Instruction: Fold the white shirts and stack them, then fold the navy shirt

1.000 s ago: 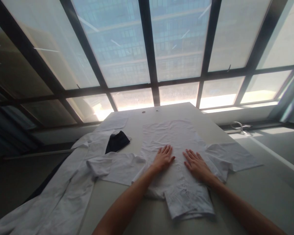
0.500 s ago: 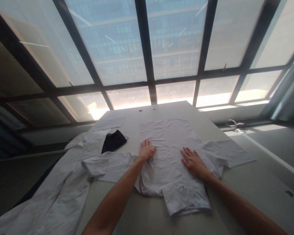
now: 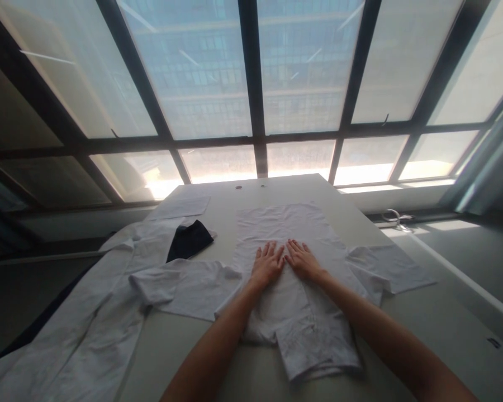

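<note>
A white shirt [image 3: 276, 220] lies spread on the table, wrinkled in places. One sleeve [image 3: 205, 285] stretches out to the left and another [image 3: 394, 268] to the right, while a folded flap of the same cloth [image 3: 318, 346] points toward me. My left hand [image 3: 268, 265] rests flat on the middle of the shirt with its fingers out. Close beside it, my right hand [image 3: 304, 259] also lies flat on the cloth, fingertips nearly touching the left ones. Neither hand grips anything.
More white cloth [image 3: 88, 301] hangs over the table's left side. A dark folded piece of fabric [image 3: 189, 240] lies near it. The white table [image 3: 293, 187] reaches toward large windows [image 3: 302, 67]. Off the right edge is a pale ring-shaped item [image 3: 398, 218].
My left hand has slid right and my right hand has slid left, so they now meet near the shirt's middle. The cloth under them looks smoother.
</note>
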`<state>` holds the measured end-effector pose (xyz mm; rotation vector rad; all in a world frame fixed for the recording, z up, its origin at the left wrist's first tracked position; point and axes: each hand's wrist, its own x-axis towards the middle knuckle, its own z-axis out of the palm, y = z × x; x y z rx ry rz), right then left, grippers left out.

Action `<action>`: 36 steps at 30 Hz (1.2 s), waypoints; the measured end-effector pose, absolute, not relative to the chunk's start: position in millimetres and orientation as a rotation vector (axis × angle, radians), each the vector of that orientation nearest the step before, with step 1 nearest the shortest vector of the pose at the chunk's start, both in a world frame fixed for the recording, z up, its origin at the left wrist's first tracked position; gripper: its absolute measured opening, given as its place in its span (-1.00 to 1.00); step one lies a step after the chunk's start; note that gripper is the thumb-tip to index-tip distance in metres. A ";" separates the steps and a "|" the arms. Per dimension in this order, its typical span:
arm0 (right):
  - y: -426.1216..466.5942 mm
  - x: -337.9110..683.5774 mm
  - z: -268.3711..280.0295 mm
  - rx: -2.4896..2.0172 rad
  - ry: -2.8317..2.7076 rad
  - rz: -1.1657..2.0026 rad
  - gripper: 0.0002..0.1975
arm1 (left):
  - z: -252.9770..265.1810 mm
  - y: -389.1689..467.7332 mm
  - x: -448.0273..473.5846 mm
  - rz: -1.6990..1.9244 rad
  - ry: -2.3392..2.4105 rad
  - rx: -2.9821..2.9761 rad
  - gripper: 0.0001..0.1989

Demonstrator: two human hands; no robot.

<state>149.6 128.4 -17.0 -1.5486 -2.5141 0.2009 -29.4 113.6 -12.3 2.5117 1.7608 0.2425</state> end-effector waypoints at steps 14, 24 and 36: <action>203.9 266.2 -37.1 -2.042 -2.143 0.070 -0.31 | -12.2 110.0 -28.5 0.265 1.777 2.492 -0.44; 157.7 161.1 -18.2 -1.555 -2.428 0.038 -0.39 | -13.9 111.1 -28.1 0.286 1.788 2.513 -0.45; 200.6 212.9 -23.2 -1.945 -2.318 0.133 -0.37 | -12.1 108.7 -28.0 0.191 1.828 2.533 -0.45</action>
